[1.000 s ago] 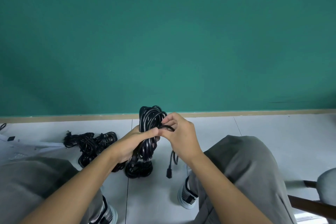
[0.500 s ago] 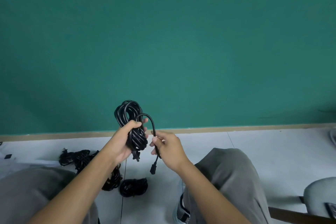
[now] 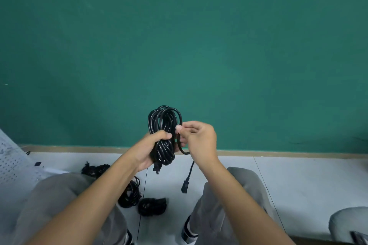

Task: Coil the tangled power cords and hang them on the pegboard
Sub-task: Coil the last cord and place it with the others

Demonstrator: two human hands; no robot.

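Note:
My left hand (image 3: 148, 150) grips a coiled black power cord (image 3: 164, 125) around its middle, loops standing upright in front of the green wall. My right hand (image 3: 199, 141) pinches the cord's loose tail beside the coil; the tail loops under that hand and hangs down to a black connector (image 3: 184, 187). A plug end (image 3: 156, 169) sticks out below my left palm. Several more black cords (image 3: 130, 195) lie bundled on the white floor between my knees. A white pegboard (image 3: 10, 157) leans at the far left edge.
A green wall (image 3: 179, 45) with a tan baseboard fills the upper view. My grey-trousered knees (image 3: 239, 195) frame the floor tiles. A grey seat with a dark wooden frame (image 3: 350, 225) sits at the bottom right. Small black pieces lie by the pegboard.
Both hands have lifted the coil higher against the wall. My right hand moved from below the coil up to its right side, carrying the loose tail around the bundle.

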